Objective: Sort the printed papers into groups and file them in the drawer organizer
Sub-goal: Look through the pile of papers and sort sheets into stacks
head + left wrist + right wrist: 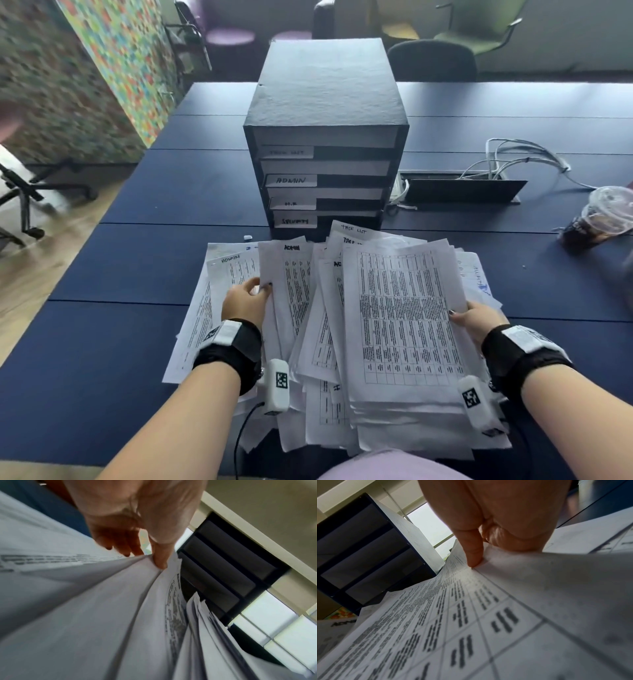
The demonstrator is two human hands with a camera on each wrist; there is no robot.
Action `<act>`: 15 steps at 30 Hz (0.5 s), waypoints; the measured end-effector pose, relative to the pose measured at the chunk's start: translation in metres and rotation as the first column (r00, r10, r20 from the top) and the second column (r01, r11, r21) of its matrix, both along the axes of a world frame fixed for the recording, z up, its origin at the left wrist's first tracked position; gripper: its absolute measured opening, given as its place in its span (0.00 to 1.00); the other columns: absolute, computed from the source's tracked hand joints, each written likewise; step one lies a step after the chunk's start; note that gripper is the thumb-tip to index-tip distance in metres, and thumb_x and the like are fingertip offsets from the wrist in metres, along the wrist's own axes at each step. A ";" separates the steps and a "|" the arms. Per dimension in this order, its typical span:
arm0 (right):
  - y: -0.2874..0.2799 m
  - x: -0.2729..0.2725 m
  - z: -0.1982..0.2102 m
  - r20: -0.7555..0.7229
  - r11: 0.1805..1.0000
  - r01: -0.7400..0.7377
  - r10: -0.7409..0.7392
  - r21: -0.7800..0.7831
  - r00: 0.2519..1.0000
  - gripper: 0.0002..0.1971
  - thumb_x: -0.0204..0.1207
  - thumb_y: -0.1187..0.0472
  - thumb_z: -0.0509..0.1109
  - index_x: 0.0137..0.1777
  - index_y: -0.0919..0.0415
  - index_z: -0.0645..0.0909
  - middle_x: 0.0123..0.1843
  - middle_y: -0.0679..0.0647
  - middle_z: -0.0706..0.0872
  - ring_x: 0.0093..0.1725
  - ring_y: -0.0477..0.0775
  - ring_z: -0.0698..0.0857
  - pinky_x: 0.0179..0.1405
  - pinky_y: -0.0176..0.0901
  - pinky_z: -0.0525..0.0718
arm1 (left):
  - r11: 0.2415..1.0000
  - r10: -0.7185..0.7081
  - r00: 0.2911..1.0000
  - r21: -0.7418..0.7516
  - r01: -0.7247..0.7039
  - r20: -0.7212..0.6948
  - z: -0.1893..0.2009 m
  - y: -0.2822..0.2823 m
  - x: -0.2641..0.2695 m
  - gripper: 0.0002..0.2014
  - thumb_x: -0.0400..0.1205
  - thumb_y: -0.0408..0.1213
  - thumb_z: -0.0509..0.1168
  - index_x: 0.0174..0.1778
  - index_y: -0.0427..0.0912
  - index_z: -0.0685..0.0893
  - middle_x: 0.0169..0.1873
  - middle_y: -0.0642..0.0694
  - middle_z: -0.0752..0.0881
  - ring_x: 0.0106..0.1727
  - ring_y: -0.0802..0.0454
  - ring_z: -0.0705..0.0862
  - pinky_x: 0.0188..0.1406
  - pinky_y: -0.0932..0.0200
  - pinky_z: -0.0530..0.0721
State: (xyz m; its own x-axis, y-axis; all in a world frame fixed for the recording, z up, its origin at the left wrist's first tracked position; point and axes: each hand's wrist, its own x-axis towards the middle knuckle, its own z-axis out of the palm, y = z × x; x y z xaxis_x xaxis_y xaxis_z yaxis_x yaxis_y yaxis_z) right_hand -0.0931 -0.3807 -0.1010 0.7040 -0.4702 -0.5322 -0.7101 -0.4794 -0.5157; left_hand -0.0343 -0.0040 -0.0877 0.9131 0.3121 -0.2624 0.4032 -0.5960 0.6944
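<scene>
Dark blue surface (137, 260) carries your printed papers (342, 342), fanned out just in front of the black drawer organizer (325, 137); your left hand (245, 301) pinches an ADMIN sheet (291, 284), right hand (479, 320) grips the top table sheet (404, 325) w/ thumb on top

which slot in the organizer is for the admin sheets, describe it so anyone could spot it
Start at the black drawer organizer standing on the blue table, just behind the spread of printed papers. Its open front shows four stacked slots, each with a white handwritten label at its left. The ADMIN slot is second from the top, below the task list label and above the H.R one.
</scene>
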 end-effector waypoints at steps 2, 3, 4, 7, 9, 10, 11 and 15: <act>0.002 -0.002 0.002 0.006 1.000 -0.005 0.005 -0.007 1.000 0.16 0.79 0.64 0.67 0.65 0.70 0.78 0.60 0.66 0.84 0.49 0.57 0.78 0.46 0.40 0.70 | 0.989 0.034 0.997 0.139 -0.044 0.073 0.001 0.001 0.001 0.15 0.78 0.48 0.69 0.54 0.43 0.89 0.46 0.46 0.77 0.56 0.42 0.77 0.55 0.53 0.77; 0.002 -0.002 0.003 0.015 1.000 -0.004 0.004 -0.007 1.000 0.16 0.79 0.65 0.67 0.65 0.71 0.78 0.60 0.66 0.84 0.49 0.56 0.77 0.46 0.41 0.70 | 0.987 0.042 0.995 0.149 -0.056 0.093 0.002 0.002 0.002 0.14 0.78 0.48 0.70 0.52 0.43 0.89 0.46 0.47 0.76 0.57 0.42 0.76 0.58 0.52 0.76; 0.002 -0.002 0.002 0.018 1.000 0.003 -0.003 0.000 1.000 0.16 0.79 0.65 0.67 0.65 0.72 0.78 0.60 0.67 0.84 0.49 0.57 0.77 0.47 0.42 0.72 | 0.991 0.033 0.994 0.128 -0.046 0.100 0.003 0.003 0.002 0.13 0.78 0.46 0.70 0.51 0.42 0.89 0.46 0.47 0.77 0.57 0.42 0.77 0.56 0.52 0.76; 0.002 -0.002 0.001 0.020 1.000 0.001 -0.001 -0.007 1.000 0.17 0.78 0.64 0.68 0.65 0.72 0.78 0.60 0.67 0.84 0.54 0.62 0.81 0.52 0.46 0.75 | 1.000 0.001 0.993 0.009 -0.002 0.120 0.008 0.001 0.003 0.09 0.80 0.41 0.68 0.46 0.39 0.88 0.45 0.42 0.86 0.48 0.39 0.83 0.42 0.59 0.74; 0.002 -0.002 0.003 0.005 1.000 -0.009 0.009 -0.020 1.000 0.17 0.78 0.64 0.68 0.65 0.71 0.78 0.60 0.66 0.84 0.56 0.63 0.81 0.50 0.44 0.74 | 0.999 0.013 0.987 -0.040 -0.006 0.157 0.012 -0.002 0.001 0.07 0.80 0.39 0.67 0.43 0.39 0.87 0.41 0.41 0.88 0.45 0.38 0.84 0.40 0.60 0.73; 0.002 -0.002 0.003 0.004 1.000 -0.006 0.006 -0.024 1.000 0.17 0.78 0.64 0.68 0.65 0.71 0.78 0.60 0.66 0.84 0.57 0.63 0.82 0.51 0.45 0.75 | 0.999 0.020 0.985 -0.050 -0.011 0.170 0.014 -0.003 0.000 0.07 0.80 0.38 0.67 0.44 0.38 0.88 0.41 0.41 0.88 0.45 0.38 0.84 0.40 0.60 0.73; 0.003 -0.002 0.003 0.011 1.000 -0.004 0.005 -0.027 1.000 0.18 0.78 0.63 0.68 0.65 0.71 0.78 0.60 0.66 0.84 0.59 0.64 0.82 0.52 0.45 0.75 | 0.999 0.023 0.983 -0.050 -0.014 0.182 0.017 -0.005 -0.001 0.07 0.80 0.36 0.67 0.47 0.38 0.88 0.42 0.41 0.89 0.46 0.39 0.84 0.42 0.60 0.74; 0.004 -0.004 0.004 0.005 1.000 0.003 -0.003 -0.028 1.000 0.18 0.78 0.63 0.68 0.65 0.71 0.78 0.60 0.67 0.84 0.59 0.65 0.82 0.54 0.47 0.77 | 1.000 -0.013 0.974 0.015 0.010 0.228 0.030 -0.007 0.002 0.11 0.82 0.33 0.65 0.58 0.35 0.86 0.51 0.37 0.89 0.54 0.37 0.84 0.50 0.58 0.76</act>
State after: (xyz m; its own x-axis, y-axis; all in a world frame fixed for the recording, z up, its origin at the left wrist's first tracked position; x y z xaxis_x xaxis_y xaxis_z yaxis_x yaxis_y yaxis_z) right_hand -0.0969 -0.3771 -0.0975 0.7053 -0.4867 -0.5155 -0.7089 -0.4916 -0.5057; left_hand -0.0326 -0.0110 -0.0581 0.9518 0.3036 -0.0426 0.2284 -0.6095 0.7592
